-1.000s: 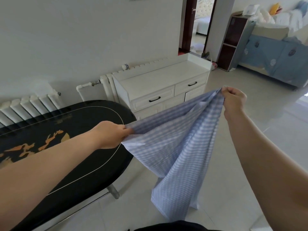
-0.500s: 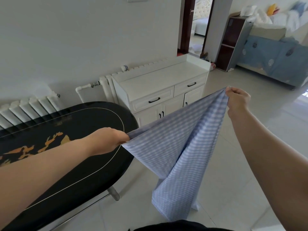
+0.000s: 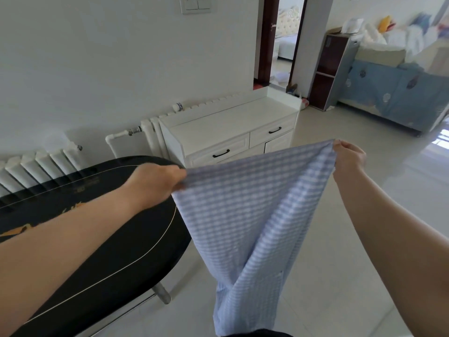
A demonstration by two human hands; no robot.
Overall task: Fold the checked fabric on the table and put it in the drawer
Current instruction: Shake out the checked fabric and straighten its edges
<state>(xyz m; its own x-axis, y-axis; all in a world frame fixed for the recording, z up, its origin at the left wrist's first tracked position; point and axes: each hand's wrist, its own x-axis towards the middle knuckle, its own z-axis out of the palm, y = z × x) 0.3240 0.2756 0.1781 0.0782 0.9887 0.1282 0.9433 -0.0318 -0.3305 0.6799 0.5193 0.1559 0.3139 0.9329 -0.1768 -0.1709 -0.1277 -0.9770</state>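
1. Checked fabric [image 3: 245, 215], pale blue and white, hangs in the air between both hands, off the table and over the floor.
2. Its top edge runs from the left hand [image 3: 158, 182] up to the right hand [image 3: 348, 159], stretched fairly taut, with the right end higher and farther away.
3. Below that edge the cloth drapes down in long folds and narrows toward the near bottom of the view, where it ends just above a dark garment edge.
4. The left hand grips one top corner, fingers curled round the cloth with the back of the hand toward the camera.
5. The right hand pinches the other top corner between thumb and fingertips.
6. A black oval table [image 3: 102, 242] with a thin pale line near its rim and orange marks on its top stands at the left; the left forearm reaches across above it.
7. A white cabinet [image 3: 218, 127] stands against the far wall just beyond the table's right end.
8. Two drawers sit side by side under its top, the left drawer [image 3: 218, 153] and the right drawer [image 3: 273, 132], each with a black handle, both closed.
9. The fabric's top edge covers the cabinet's lower doors from this view.
10. White radiators [image 3: 36, 166] line the wall behind the table.
11. A doorway [image 3: 279, 40] opens at the far right, with a dark shelf unit [image 3: 325, 71] beyond it.
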